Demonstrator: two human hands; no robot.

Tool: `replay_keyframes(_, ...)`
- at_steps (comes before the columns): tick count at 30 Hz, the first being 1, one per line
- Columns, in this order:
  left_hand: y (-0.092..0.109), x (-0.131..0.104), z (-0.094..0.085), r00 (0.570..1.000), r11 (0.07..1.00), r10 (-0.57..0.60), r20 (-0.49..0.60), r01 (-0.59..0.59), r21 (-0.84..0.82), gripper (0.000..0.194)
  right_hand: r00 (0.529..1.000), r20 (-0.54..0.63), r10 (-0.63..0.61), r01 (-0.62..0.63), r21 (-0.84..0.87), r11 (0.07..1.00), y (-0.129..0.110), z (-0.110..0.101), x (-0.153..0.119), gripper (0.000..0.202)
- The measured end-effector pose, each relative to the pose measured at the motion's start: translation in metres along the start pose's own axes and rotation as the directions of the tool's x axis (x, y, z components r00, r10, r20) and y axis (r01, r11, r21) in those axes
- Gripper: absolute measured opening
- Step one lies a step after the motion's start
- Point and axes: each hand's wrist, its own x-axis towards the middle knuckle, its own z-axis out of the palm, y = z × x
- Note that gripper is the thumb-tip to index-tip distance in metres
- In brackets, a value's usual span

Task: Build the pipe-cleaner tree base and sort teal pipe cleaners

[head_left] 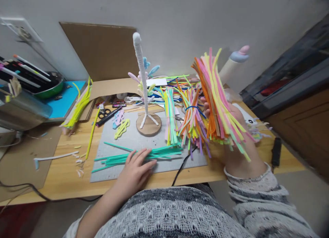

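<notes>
Teal pipe cleaners (115,158) lie in a loose row on the grey mat (102,176). My left hand (138,164) rests on them, palm down with its fingers spread. On the right, my right hand (232,118) holds up a thick multicoloured bundle of pipe cleaners (216,97), its fingers partly hidden behind the strands. Two more bundles, one pale green and yellow (170,118) and one mixed (192,114) with a blue tie, lie beside it. Behind the teal row, a white wrapped stem (142,70) stands upright on a round cardboard base (151,128).
Scissors (104,113), a black pen (109,117) and yellow pipe cleaners (79,108) lie at the left. A white bottle-shaped object (231,66) stands at the back right. Black cable (182,166) crosses the front edge. Cardboard (102,49) leans on the wall.
</notes>
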Motion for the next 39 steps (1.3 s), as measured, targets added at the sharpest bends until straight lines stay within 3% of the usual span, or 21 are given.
replay_keyframes(3, 0.003, 0.002, -0.008, 0.999, 0.998, -0.008, -0.053, 0.005, -0.064, 0.040, 0.967, 0.194, 0.166, -0.193, 0.129, 0.973, -0.002, 0.003, -0.009, 0.052)
replay_keyframes(7, 0.015, 0.015, -0.026, 0.979, 0.972, -0.027, -0.202, -0.021, -0.235, 0.037, 0.965, 0.240, 0.109, -0.180, 0.299, 0.937, 0.005, 0.021, -0.033, 0.059)
replay_keyframes(11, 0.038, 0.039, -0.047, 0.921, 0.869, -0.149, -0.361, -0.052, -0.492, 0.038, 0.991, 0.134, -0.027, -0.028, 0.390, 0.920, 0.003, 0.058, -0.067, 0.058)
replay_keyframes(14, 0.056, 0.059, -0.054, 0.922, 0.729, -0.207, -0.328, -0.078, -0.680, 0.059, 0.998, 0.015, -0.054, 0.045, 0.364, 0.930, -0.007, 0.090, -0.096, 0.048)
replay_keyframes(16, 0.063, 0.069, -0.054, 0.924, 0.684, -0.239, -0.298, -0.057, -0.727, 0.080, 0.999, 0.027, -0.043, 0.032, 0.330, 0.943, -0.014, 0.108, -0.112, 0.043)
replay_keyframes(17, 0.065, 0.072, -0.053, 0.921, 0.685, -0.257, -0.294, -0.041, -0.727, 0.079, 0.998, 0.053, -0.046, 0.026, 0.333, 0.943, -0.016, 0.115, -0.118, 0.041)
replay_keyframes(21, 0.064, 0.064, -0.047, 0.869, 0.654, -0.357, -0.342, -0.028, -0.756, 0.040, 0.964, 0.218, -0.150, 0.035, 0.455, 0.890, -0.021, 0.127, -0.128, 0.043)
replay_keyframes(23, 0.062, 0.053, -0.046, 0.831, 0.596, -0.432, -0.352, -0.030, -0.803, 0.034, 0.936, 0.286, -0.207, 0.038, 0.502, 0.864, -0.021, 0.129, -0.129, 0.050)
replay_keyframes(27, 0.059, 0.031, -0.043, 0.773, 0.459, -0.551, -0.314, -0.033, -0.888, 0.034, 0.886, 0.403, -0.229, -0.038, 0.554, 0.831, -0.025, 0.139, -0.128, 0.048)
replay_keyframes(30, 0.053, 0.019, -0.038, 0.752, 0.383, -0.612, -0.245, 0.011, -0.924, 0.034, 0.871, 0.461, -0.168, -0.131, 0.549, 0.826, -0.026, 0.155, -0.122, 0.034)
replay_keyframes(33, 0.042, 0.009, -0.031, 0.695, 0.306, -0.697, -0.177, 0.066, -0.950, 0.039, 0.834, 0.543, -0.097, -0.238, 0.513, 0.824, -0.021, 0.171, -0.112, 0.028)
replay_keyframes(37, 0.030, -0.004, -0.025, 0.636, 0.032, -0.772, -0.007, 0.029, -0.999, 0.041, 0.731, 0.682, 0.013, -0.442, 0.460, 0.770, -0.010, 0.192, -0.102, 0.033)
replay_keyframes(39, 0.026, -0.011, -0.023, 0.603, -0.056, -0.796, 0.045, 0.000, -0.998, 0.042, 0.675, 0.737, 0.026, -0.503, 0.434, 0.748, -0.006, 0.200, -0.104, 0.036)
